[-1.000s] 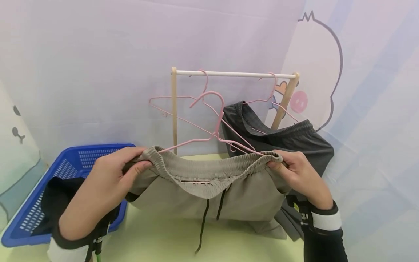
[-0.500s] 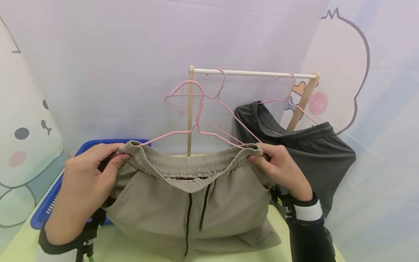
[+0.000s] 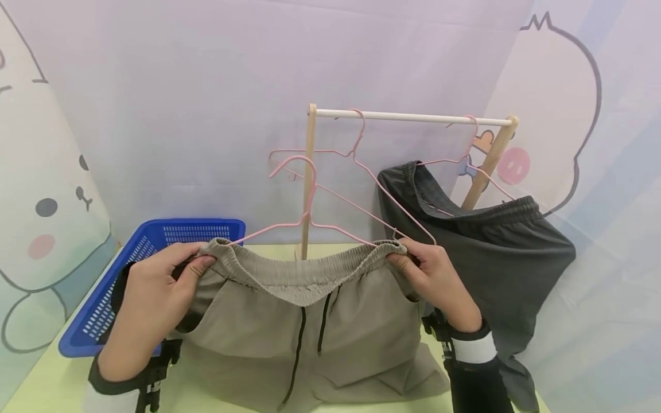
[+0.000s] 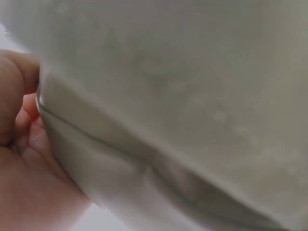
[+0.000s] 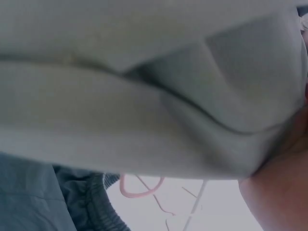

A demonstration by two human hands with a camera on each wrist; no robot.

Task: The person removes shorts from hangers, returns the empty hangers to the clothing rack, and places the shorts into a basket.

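The left hand and right hand each pinch the tan shorts, already on a pink hanger. It is not yet on the rail.

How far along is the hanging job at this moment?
Done: dark grey shorts already hang from a pink hanger on the rack rail. In hand: the left hand and right hand pinch the waistband ends of the beige shorts, stretched over a pink hanger whose hook is free of the rail. Left: hooking it on; something dark also lies in the blue basket.
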